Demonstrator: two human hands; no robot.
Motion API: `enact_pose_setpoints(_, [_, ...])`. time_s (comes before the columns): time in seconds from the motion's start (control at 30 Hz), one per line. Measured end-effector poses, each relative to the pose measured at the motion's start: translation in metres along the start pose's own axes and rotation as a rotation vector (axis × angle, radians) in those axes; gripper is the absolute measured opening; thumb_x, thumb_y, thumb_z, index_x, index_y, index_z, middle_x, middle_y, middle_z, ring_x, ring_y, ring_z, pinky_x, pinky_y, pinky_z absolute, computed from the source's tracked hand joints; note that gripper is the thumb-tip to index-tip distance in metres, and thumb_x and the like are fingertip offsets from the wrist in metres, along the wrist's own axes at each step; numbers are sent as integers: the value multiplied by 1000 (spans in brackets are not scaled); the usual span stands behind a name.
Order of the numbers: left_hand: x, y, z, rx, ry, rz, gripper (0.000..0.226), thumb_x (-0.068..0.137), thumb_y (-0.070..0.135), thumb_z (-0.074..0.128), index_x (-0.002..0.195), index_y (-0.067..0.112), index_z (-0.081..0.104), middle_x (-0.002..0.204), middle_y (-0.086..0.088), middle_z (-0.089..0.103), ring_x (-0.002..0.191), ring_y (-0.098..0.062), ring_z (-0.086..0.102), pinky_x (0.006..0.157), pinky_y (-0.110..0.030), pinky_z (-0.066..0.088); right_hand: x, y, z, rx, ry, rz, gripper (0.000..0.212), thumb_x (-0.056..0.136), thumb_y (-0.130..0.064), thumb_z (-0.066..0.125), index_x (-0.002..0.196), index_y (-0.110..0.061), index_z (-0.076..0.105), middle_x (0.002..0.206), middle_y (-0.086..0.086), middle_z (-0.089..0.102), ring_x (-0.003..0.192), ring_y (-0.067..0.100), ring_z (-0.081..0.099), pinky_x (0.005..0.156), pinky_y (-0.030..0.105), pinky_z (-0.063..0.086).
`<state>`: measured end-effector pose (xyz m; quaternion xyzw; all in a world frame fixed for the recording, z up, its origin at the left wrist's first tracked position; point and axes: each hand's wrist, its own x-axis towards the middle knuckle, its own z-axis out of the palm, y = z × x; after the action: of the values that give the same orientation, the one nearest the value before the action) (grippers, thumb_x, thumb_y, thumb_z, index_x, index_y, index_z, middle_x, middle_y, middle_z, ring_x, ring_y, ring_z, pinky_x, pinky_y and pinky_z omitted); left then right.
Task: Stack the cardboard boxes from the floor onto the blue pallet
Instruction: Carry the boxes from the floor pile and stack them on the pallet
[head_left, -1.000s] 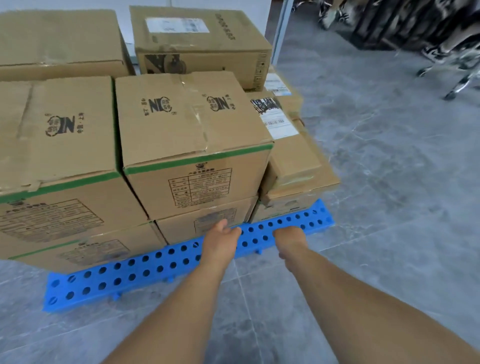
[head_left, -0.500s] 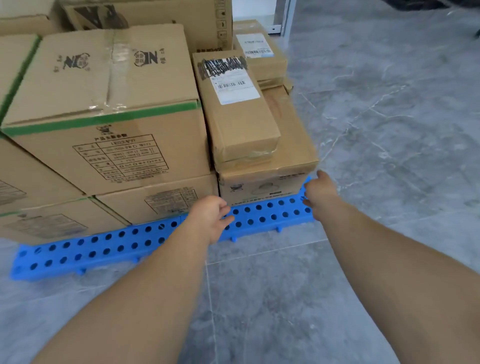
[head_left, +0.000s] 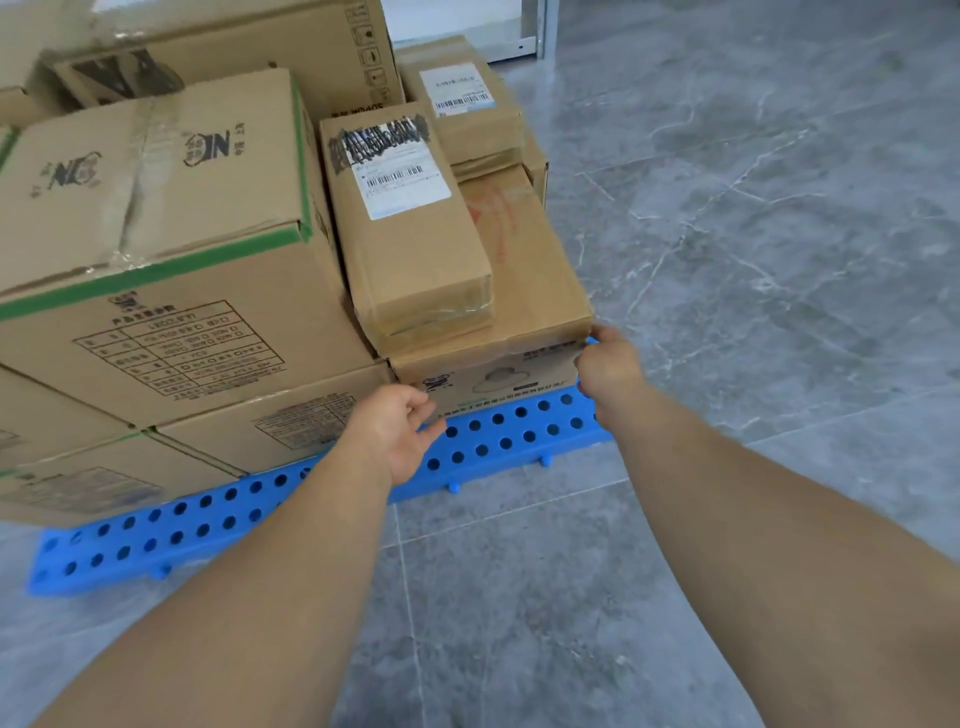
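Nearest: grey marbled stone-tile floor (head_left: 727, 260), smooth, pale veins, thin grout lines crossing under two bare forearms.

Lying flat on it, blue perforated plastic pallet (head_left: 493, 431): long rigid slab, rows of round holes, small stub feet along the near edge.

Left hand (head_left: 400, 431) hovering over the pallet's near edge, fingers loosely curled and slightly apart, fingertips just at the lower front face of the low brown cardboard box with the hat drawing (head_left: 498, 374); gripping nothing that can be seen. Half a second back, sitting lower and further left, short of this box.

Right hand (head_left: 608, 364) pinching the near right corner of that same box, thumb on the top edge, fingers curled down the side. Half a second back, only nearing that corner, beside the pallet end.

Box itself sitting on the pallet's right end, matte corrugated board, taped seam, printed front, faint red print on top. Resting on its top, a narrow long brown cardboard box with a white barcode label (head_left: 410, 218), clear tape glinting at its near end.

To the left, touching, a large cube-like cardboard carton with green edge stripe (head_left: 156, 249), black table print on front, creased tape on top, stacked on flatter cartons of the same kind.

Farthest: small labelled cardboard box (head_left: 460, 98) and a tall carton behind, blurred. View now closer in and shifted right compared with before.
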<state>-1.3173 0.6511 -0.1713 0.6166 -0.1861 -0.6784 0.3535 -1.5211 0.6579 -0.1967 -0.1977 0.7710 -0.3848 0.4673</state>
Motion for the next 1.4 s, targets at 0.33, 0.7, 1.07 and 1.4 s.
enact_pose_setpoints(0.33, [-19, 8, -6, -20, 40, 79, 39, 95, 16, 51, 131, 2, 44, 121, -18, 57, 99, -25, 61, 75, -34, 51, -16, -32, -34, 77, 30, -159, 46, 83, -56, 53, 83, -10, 62, 80, 3, 64, 62, 17, 59, 52, 32, 44])
enact_pose_setpoints(0.7, [-24, 15, 12, -80, 176, 110, 38, 94, 9, 52, 132, 8, 46, 107, -19, 61, 89, -25, 62, 76, -33, 52, -24, -31, -20, 147, -17, -176, 10, 91, -17, 58, 98, -10, 58, 76, 6, 61, 67, 18, 59, 64, 30, 56])
enact_pose_setpoints(1.07, [-20, 17, 19, -86, 206, 89, 29, 95, 1, 40, 122, -3, 49, 110, -16, 63, 79, -21, 63, 89, -35, 50, -11, -39, -13, 154, 41, -217, 8, 85, -12, 63, 90, -12, 57, 72, 8, 60, 62, 19, 57, 74, 38, 56])
enact_pose_setpoints(1.4, [-15, 15, 21, -72, 219, 95, 34, 96, -1, 39, 129, 3, 46, 94, -9, 62, 83, -19, 63, 82, -31, 53, -3, -32, -15, 109, -69, -252, 21, 85, -11, 60, 105, -16, 54, 91, 2, 62, 72, 14, 60, 59, 27, 51])
